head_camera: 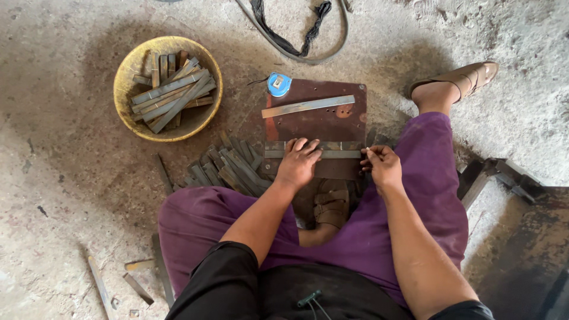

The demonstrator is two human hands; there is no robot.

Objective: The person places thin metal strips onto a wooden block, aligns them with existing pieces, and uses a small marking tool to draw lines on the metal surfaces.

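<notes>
brown metal plate [332,121], frame centre | yellow basket [127,71] of metal strips, upper left | flat strip [341,153] across plate's lower edge | left hand [298,163] pressing flat, open, on strip | right hand [382,166] pinching strip's right end | blue tape measure [279,84], plate's top-left corner

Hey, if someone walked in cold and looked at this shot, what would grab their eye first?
Probably the yellow basin at upper left, filled with flat metal strips. Next, the two hands at centre: the left hand presses a metal strip flat on a rusty brown plate, while the right hand pinches at its end. A blue tape measure sits at the plate's top edge, and a loose pile of strips lies on the floor beside the plate.
</notes>
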